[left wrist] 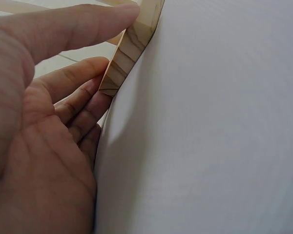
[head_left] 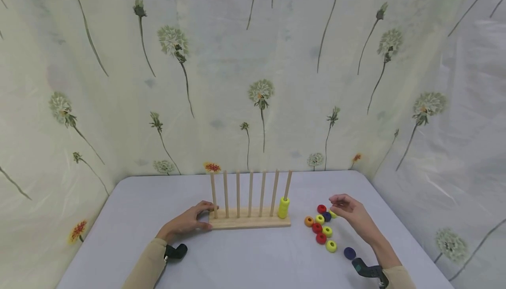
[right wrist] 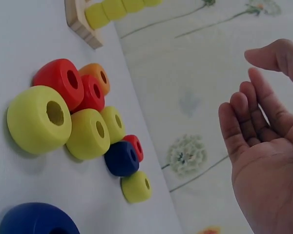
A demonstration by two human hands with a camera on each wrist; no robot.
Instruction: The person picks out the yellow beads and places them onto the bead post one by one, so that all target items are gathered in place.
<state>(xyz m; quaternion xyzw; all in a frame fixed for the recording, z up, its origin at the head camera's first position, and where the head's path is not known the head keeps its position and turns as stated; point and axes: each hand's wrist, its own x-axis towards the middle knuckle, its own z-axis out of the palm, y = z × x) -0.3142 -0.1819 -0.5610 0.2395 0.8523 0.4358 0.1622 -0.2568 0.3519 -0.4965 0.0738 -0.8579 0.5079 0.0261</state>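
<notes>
My left hand (head_left: 189,222) grips the left end of a wooden peg stand (head_left: 250,223), thumb on the front edge and fingers at the back. In the left wrist view the thumb and fingertips bracket the end of its base (left wrist: 124,61). Several upright pegs rise from the base. Several yellow beads (head_left: 283,208) are stacked on the rightmost one. Over the far right side of the loose beads hovers my right hand (head_left: 353,214). Its thumb and fingers stand apart in the right wrist view, with nothing between them.
Loose beads lie on the white table (head_left: 253,262) right of the stand: red (head_left: 321,238), yellow (head_left: 331,246), orange (head_left: 309,222) and dark blue (head_left: 326,216). Another blue bead (head_left: 349,253) sits apart, nearer the front. A flower-printed curtain (head_left: 221,60) surrounds the table's back and sides.
</notes>
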